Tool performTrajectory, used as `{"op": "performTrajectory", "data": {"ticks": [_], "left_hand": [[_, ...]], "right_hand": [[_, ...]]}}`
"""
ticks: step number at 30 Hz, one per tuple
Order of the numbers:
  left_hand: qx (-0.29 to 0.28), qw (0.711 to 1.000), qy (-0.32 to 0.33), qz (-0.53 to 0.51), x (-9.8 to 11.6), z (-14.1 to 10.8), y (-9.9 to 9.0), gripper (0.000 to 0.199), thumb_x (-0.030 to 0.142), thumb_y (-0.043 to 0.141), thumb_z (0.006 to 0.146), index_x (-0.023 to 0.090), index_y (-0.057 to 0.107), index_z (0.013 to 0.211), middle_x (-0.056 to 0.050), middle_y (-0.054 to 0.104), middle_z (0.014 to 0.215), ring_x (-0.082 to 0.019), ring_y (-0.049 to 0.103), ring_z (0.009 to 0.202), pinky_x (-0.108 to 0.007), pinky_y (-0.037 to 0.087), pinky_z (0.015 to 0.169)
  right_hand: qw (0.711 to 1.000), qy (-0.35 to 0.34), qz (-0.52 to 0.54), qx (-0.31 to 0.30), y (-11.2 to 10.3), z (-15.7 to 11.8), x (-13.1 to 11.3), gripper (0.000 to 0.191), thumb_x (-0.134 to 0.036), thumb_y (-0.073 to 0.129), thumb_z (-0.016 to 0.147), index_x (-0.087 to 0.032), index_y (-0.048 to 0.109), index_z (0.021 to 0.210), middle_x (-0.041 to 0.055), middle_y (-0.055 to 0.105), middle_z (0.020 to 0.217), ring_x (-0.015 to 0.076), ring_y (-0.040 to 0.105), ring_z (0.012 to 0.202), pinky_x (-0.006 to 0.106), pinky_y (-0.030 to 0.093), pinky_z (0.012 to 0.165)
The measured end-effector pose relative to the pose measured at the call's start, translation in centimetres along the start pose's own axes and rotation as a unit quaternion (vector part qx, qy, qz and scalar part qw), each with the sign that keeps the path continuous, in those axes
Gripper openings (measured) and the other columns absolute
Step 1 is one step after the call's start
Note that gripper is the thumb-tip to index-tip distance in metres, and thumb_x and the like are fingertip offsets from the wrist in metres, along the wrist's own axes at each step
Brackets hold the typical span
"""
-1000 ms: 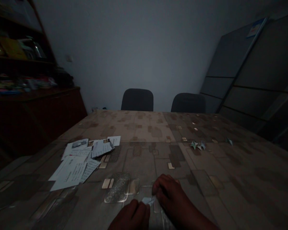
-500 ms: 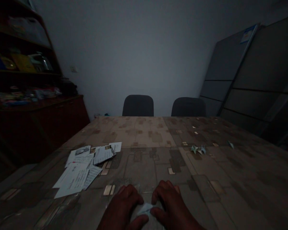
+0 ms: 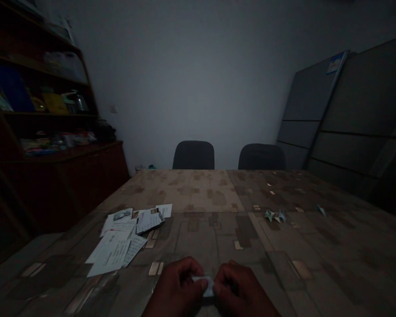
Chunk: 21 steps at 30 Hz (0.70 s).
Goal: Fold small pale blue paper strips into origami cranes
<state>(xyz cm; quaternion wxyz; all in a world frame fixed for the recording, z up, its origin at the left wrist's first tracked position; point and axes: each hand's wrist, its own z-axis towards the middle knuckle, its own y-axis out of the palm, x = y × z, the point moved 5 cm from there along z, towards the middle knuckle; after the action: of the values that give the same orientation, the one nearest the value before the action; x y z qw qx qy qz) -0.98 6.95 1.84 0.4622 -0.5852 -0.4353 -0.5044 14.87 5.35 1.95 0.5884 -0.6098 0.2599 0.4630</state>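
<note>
Low in the head view, a small folded piece of pale paper (image 3: 209, 287) is pinched between my two hands, just above the patterned tablecloth. My left hand (image 3: 181, 284) grips its left end, thumb on top and fingers curled behind. At the right end, the thumb and fingertips of my right hand (image 3: 239, 286) close on the paper. Much of the paper is covered by my fingers, so its full shape cannot be made out.
Loose printed papers (image 3: 114, 246) overlap at the left of the table (image 3: 198, 251). Several small folded paper pieces (image 3: 275, 215) stand at the right, with another paper piece (image 3: 321, 210) farther right. Two dark chairs (image 3: 193, 155) are behind the table. A cabinet (image 3: 69, 171) stands left.
My hands have drawn together, and the fingers, earlier arched over the paper on the table, now pinch it at both ends. The camera view has tilted up and shifted left.
</note>
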Motion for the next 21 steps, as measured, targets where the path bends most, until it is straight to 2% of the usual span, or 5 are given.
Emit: {"op": "performTrajectory", "data": {"ticks": [5,9,14,18,21], "left_hand": [[0.076,0.966,-0.045,-0.244,-0.4,0.1,1.1,0.036,0.027,0.087,0.049,0.015,0.067,0.075,-0.002,0.069,0.058,-0.016,0.06,0.053,-0.026,0.043,0.056],[0.128,0.97,-0.007,-0.208,-0.4,-0.2,1.4,0.024,0.017,0.084,0.048,0.016,0.064,0.062,0.0,0.067,0.053,-0.015,0.059,0.054,-0.023,0.043,0.055],[0.165,0.972,-0.004,-0.167,-1.2,-0.5,0.6,0.019,0.014,0.08,0.047,0.015,0.065,0.059,0.004,0.059,0.046,-0.013,0.055,0.048,-0.022,0.041,0.051],[0.135,0.971,-0.029,-0.197,-2.0,-0.4,0.5,0.02,0.018,0.08,0.048,0.014,0.068,0.064,0.002,0.063,0.049,-0.014,0.056,0.048,-0.024,0.041,0.051],[0.109,0.977,-0.021,-0.185,-1.7,-0.4,0.7,0.015,0.018,0.077,0.05,0.013,0.069,0.062,-0.001,0.065,0.052,-0.015,0.057,0.051,-0.025,0.041,0.054]], "right_hand": [[0.98,0.066,0.186,-0.004,0.3,0.2,0.6,0.036,-0.053,0.056,0.081,-0.02,0.048,0.069,-0.0021,0.051,0.059,0.0129,0.045,0.052,0.023,0.032,0.051],[0.978,0.061,0.197,0.008,0.6,0.1,0.7,0.034,-0.05,0.057,0.082,-0.02,0.048,0.069,-0.0035,0.05,0.054,0.0119,0.045,0.048,0.022,0.034,0.05],[0.986,0.056,0.154,-0.024,1.9,0.2,1.3,0.024,-0.04,0.056,0.08,-0.021,0.047,0.068,-0.0026,0.051,0.054,0.014,0.051,0.049,0.022,0.035,0.048],[0.985,0.07,0.157,-0.031,2.6,0.1,2.1,0.017,-0.033,0.054,0.078,-0.021,0.047,0.069,-0.0038,0.05,0.054,0.0117,0.046,0.046,0.022,0.033,0.047],[0.994,0.037,0.1,-0.016,2.1,-0.2,1.8,0.015,-0.03,0.052,0.079,-0.021,0.047,0.068,-0.0024,0.053,0.055,0.0125,0.046,0.05,0.022,0.032,0.049]]}}
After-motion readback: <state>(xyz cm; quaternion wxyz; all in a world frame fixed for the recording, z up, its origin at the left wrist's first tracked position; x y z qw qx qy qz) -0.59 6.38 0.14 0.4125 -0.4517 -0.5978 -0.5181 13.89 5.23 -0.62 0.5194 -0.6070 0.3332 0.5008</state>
